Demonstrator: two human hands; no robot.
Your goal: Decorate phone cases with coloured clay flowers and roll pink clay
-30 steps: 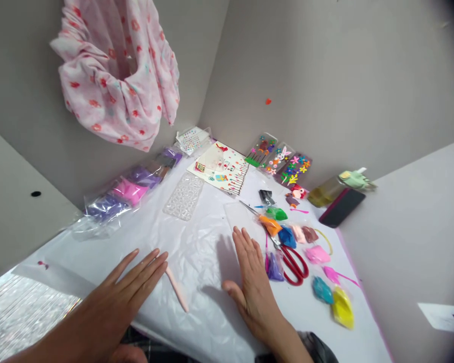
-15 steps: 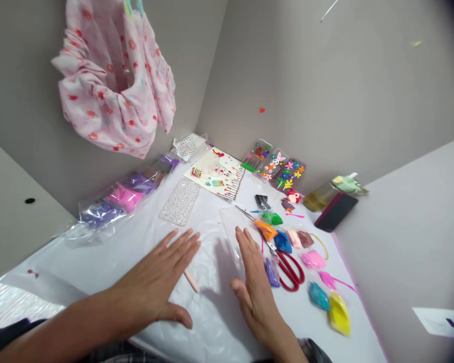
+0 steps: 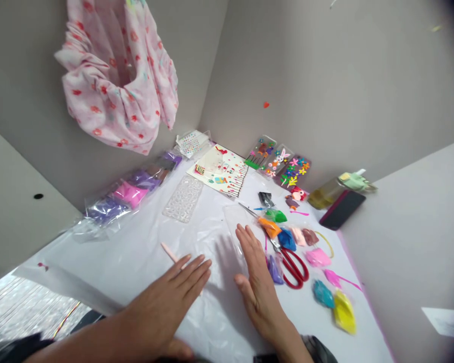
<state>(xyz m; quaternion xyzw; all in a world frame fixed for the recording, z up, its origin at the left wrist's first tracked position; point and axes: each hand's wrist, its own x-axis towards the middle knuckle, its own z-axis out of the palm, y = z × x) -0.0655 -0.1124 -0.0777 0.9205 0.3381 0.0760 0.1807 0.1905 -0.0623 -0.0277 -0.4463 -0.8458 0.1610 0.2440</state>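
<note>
My left hand [image 3: 164, 307] lies flat, fingers stretched out, over a thin pale-pink roll [image 3: 168, 251], which looks like clay. The roll's upper end sticks out beyond the fingers; its middle is hidden beneath them. My right hand [image 3: 258, 282] stands on edge with straight fingers and thumb apart, holding nothing. It is over the left edge of a clear plastic sheet [image 3: 232, 217]. Close to its right lie a purple clay packet [image 3: 275, 269] and scissors [image 3: 295, 268] with red handles.
Several coloured clay packets [image 3: 318, 257] lie on the right. A clear patterned mould [image 3: 183, 199], a drawn-on notebook [image 3: 219, 171] and decorated phone cases [image 3: 278, 162] are further back. A phone [image 3: 342, 210] leans on a bottle [image 3: 321, 195]. Bagged clay [image 3: 130, 194] lies left, below hanging floral cloth [image 3: 113, 111].
My left hand has drawn back toward me along the roll, whose upper end now shows beyond the fingers. My right hand has stayed nearly in place. The view has shifted slightly.
</note>
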